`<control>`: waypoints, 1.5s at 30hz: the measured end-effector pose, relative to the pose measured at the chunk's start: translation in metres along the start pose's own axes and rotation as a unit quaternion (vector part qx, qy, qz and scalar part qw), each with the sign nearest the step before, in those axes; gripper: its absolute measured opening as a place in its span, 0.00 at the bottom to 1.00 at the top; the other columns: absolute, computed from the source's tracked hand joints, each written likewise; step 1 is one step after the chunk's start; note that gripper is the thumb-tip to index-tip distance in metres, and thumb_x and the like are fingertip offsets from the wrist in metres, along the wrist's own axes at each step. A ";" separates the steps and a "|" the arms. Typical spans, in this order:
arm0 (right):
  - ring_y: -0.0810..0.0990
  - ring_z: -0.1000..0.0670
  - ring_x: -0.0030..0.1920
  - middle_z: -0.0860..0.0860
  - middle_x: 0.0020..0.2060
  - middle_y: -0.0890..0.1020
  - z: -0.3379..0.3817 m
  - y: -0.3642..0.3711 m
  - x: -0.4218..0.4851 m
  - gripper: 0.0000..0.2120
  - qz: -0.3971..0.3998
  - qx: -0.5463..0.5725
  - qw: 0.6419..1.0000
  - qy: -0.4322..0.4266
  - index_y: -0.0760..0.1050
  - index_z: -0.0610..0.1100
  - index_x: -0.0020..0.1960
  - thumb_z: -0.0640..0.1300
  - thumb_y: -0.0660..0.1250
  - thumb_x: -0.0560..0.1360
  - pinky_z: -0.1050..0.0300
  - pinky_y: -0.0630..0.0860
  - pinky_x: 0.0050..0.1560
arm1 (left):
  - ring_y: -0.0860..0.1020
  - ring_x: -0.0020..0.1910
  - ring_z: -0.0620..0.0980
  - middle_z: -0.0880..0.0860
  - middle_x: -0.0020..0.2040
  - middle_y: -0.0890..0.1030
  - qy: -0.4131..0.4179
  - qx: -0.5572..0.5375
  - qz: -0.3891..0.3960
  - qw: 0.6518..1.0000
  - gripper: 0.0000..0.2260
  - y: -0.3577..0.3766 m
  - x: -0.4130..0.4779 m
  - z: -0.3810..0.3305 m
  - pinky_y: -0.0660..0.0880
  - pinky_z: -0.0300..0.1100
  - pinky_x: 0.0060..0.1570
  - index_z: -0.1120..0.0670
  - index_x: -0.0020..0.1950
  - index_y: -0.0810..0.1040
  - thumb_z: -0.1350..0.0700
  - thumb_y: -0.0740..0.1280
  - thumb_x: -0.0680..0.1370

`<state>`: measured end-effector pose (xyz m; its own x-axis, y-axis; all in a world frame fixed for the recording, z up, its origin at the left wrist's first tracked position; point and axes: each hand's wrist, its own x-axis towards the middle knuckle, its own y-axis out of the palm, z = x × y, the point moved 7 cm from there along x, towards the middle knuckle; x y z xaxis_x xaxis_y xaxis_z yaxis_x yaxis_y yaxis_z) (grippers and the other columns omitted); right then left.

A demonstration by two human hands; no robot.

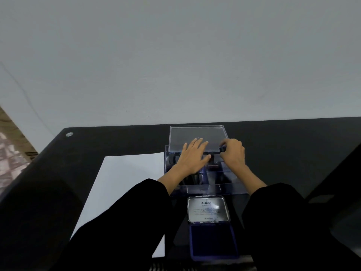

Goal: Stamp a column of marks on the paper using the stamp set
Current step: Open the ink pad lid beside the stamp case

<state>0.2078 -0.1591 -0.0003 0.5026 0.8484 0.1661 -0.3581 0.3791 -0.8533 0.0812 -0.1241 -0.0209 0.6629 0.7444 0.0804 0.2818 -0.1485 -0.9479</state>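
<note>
At the desk, both my hands over the open stamp box (230,189): my right hand (233,153) is curled, thumb and fingertips pinched on what looks like a small dark stamp (222,148) at the box's far right corner, just in front of the raised clear lid (197,133). My left hand (192,156) lies flat with fingers straight and spread across the compartments, gripping nothing. The ink pad (213,241) sits open just on my side of the box, between my forearms, so by my reckoning the stamp's next trip is straight back toward me. The paper (125,182) lies to the left of the box on the black table (293,143), touching or just beside the box wall, its long axis running away from me. My left hand is the nearer to it, and my right would have to cross over. No marks show on the sheet
</note>
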 end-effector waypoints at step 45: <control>0.81 0.49 0.52 0.45 0.51 0.82 0.030 -0.041 -0.227 0.13 0.069 0.073 0.990 -0.101 0.78 0.41 0.52 0.38 0.74 0.68 0.60 0.77 0.49 | 0.52 0.76 0.53 0.56 0.77 0.53 0.007 0.007 0.118 0.993 0.45 0.028 -0.220 -0.035 0.50 0.45 0.75 0.60 0.77 0.49 0.41 0.70 0.71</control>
<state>0.0845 -0.3561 0.0118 0.2790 0.9467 0.1611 -0.5302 0.2918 -0.7961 -0.0323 -0.3150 -0.0541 0.7194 0.6804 -0.1400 0.1077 -0.3084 -0.9451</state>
